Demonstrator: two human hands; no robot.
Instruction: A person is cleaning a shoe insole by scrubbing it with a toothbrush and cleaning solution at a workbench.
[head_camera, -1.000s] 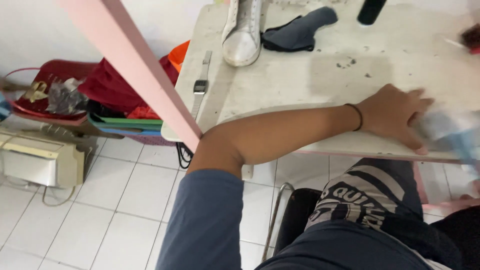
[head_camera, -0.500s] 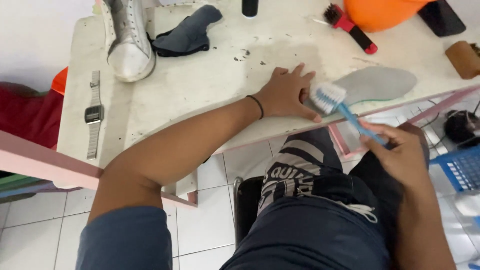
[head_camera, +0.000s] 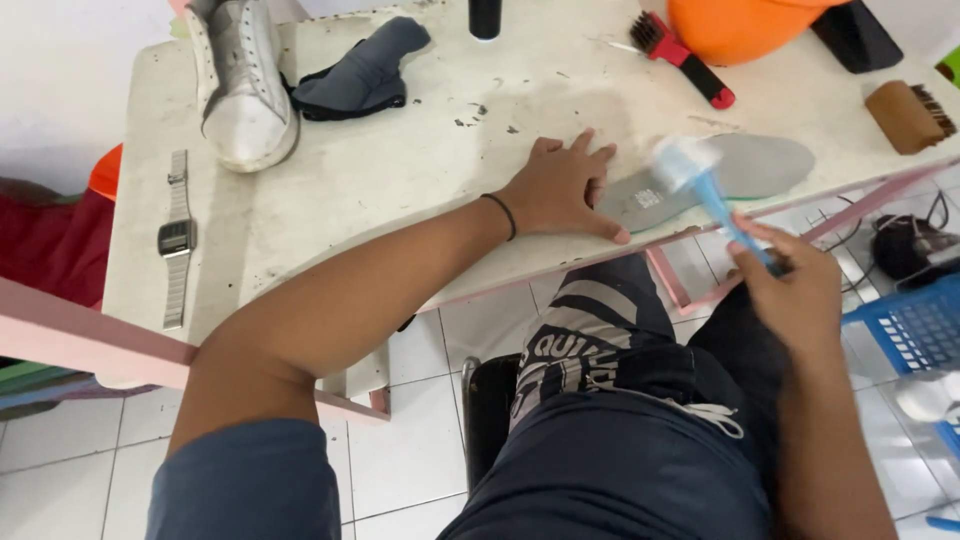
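Observation:
A grey shoe insole (head_camera: 745, 170) lies flat near the front edge of the worn white table (head_camera: 400, 170). My left hand (head_camera: 562, 186) presses down on the insole's heel end, fingers spread. My right hand (head_camera: 790, 285) grips the handle of a blue brush (head_camera: 700, 180). The brush's white head is blurred and sits over the middle of the insole.
A white sneaker (head_camera: 240, 85) and a dark grey cloth (head_camera: 365, 70) lie at the back left. A metal wristwatch (head_camera: 176, 238) rests at the left edge. A red-handled brush (head_camera: 685, 55), an orange bowl (head_camera: 745, 25) and a brown brush (head_camera: 905, 115) sit at the back right. A blue basket (head_camera: 915, 325) stands on the floor.
The view has swung from the table's left side to the insole. My right hand with the brush came into view and its head moved up over the insole.

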